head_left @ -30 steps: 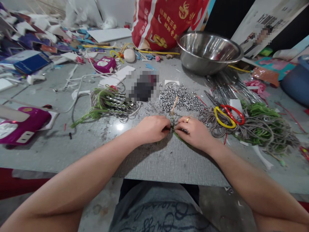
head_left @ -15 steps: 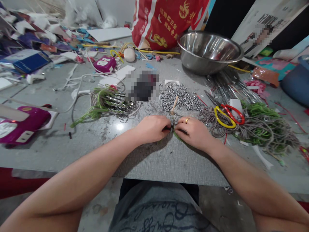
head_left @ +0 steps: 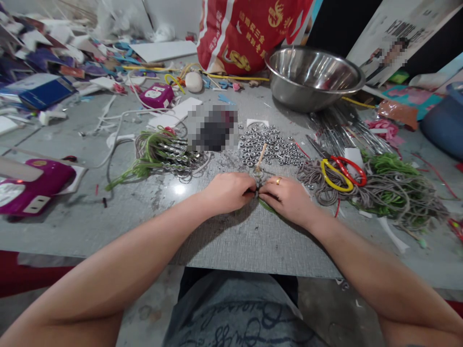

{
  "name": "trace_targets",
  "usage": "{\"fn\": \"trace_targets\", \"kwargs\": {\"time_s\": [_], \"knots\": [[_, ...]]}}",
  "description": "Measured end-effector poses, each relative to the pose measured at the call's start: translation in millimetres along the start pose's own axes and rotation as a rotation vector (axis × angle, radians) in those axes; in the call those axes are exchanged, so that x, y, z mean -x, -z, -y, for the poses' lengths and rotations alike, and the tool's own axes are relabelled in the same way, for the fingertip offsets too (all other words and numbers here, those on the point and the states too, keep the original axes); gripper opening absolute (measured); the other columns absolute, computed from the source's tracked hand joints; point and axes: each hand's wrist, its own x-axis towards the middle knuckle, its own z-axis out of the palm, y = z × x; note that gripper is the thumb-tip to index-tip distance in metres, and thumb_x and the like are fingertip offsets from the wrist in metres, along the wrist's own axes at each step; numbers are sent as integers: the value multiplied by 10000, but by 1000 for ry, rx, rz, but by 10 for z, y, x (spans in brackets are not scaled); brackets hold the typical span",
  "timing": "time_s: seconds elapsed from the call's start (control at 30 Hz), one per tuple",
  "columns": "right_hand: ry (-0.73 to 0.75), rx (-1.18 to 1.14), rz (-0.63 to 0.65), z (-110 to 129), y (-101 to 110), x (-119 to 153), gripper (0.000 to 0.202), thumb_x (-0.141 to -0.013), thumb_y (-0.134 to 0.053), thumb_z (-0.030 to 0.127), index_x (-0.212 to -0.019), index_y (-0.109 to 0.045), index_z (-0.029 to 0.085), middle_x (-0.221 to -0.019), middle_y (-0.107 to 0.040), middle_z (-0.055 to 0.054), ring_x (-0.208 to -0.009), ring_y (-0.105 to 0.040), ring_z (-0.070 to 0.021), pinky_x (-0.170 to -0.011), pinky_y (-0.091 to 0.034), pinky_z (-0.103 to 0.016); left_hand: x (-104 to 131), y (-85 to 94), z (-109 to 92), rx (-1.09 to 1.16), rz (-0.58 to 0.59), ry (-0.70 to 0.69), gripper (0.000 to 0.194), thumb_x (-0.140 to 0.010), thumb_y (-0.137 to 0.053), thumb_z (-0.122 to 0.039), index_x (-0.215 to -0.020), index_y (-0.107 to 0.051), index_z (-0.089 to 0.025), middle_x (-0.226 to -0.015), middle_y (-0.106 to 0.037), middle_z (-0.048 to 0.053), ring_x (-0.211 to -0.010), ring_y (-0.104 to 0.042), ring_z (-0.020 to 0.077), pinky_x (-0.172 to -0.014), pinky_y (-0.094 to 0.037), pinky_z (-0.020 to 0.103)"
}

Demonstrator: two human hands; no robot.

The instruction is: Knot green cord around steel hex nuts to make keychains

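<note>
My left hand (head_left: 235,190) and my right hand (head_left: 284,193) nearly meet on the grey table (head_left: 224,241), fingers closed in pinches. Between the fingertips is a small dark and grey piece of work, probably cord, mostly hidden. A length of green cord (head_left: 266,206) runs out under my right hand, which wears a ring and is closed on the cord. What the left fingers pinch is too small to make out. Just beyond the fingertips a thin wooden stick (head_left: 262,155) stands at a tilt. Behind it lies a spread of small metal nuts (head_left: 269,144).
Red-and-yellow scissors (head_left: 338,171) rest on grey and green cords (head_left: 394,193) at the right. Finished-looking braided cords with metal (head_left: 173,154) lie left. A steel bowl (head_left: 314,79), a red bag (head_left: 235,38) and purple devices (head_left: 39,185) stand around. Scraps (head_left: 65,53) heap back left.
My right hand has shifted slightly left, its fingertips closer to those of my left hand. The left hand stays almost in place. Nothing else has visibly moved.
</note>
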Motion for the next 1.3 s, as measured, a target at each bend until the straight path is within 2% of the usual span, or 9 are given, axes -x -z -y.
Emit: {"fn": "trace_targets", "kwargs": {"time_s": [0.23, 0.47, 0.73, 0.93, 1.13, 1.3], "knots": [[-17, -26, 1, 2, 9, 5, 193, -875, -481, 268, -853, -638, 159, -794, -644, -57, -755, -583, -176, -682, -418, -293, -5, 8, -18, -36, 7, 26, 217, -804, -428, -211, -866, -637, -210, -864, -668, 18, -812, -607, 186, -607, -400, 264], [-24, -53, -32, 21, 14, 17, 233, -848, -523, 373, -926, -613, 173, -826, -656, -49, -764, -592, -177, -681, -420, -296, 0, 24, -19, -26, 5, 67, 220, -792, -451, -254, -863, -657, -219, -808, -683, 10, -754, -612, 171, -595, -392, 250], [-12, -25, -47, 32, -26, 8, 146, -850, -508, 249, -918, -613, 175, -802, -648, -42, -743, -587, -163, -658, -410, -277, 9, 47, 8, 39, 17, 28, 218, -767, -453, -220, -844, -656, -209, -776, -679, 13, -700, -596, 151, -595, -384, 240], [-19, 25, -24, 41, -13, 3, 132, -840, -507, 254, -876, -607, 176, -752, -628, -30, -694, -570, -157, -623, -376, -267, 44, 167, 60, 19, 4, 54, 220, -736, -439, -233, -786, -650, -197, -713, -651, 19, -641, -551, 139, -563, -345, 237], [-28, 24, -23, 46, -7, 2, 126, -831, -514, 259, -850, -605, 174, -712, -605, -21, -661, -547, -147, -605, -352, -260, 78, 317, 71, -63, 101, 101, 196, -703, -442, -251, -713, -629, -194, -618, -602, 13, -569, -510, 134, -513, -287, 245], [-30, 1, -45, 49, -16, 16, 124, -825, -509, 245, -864, -601, 173, -811, -619, -48, -695, -551, -150, -619, -375, -262, 88, 407, 97, -153, 241, 180, 199, -685, -442, -254, -720, -629, -195, -626, -604, 34, -595, -540, 166, -510, -303, 260]]}}
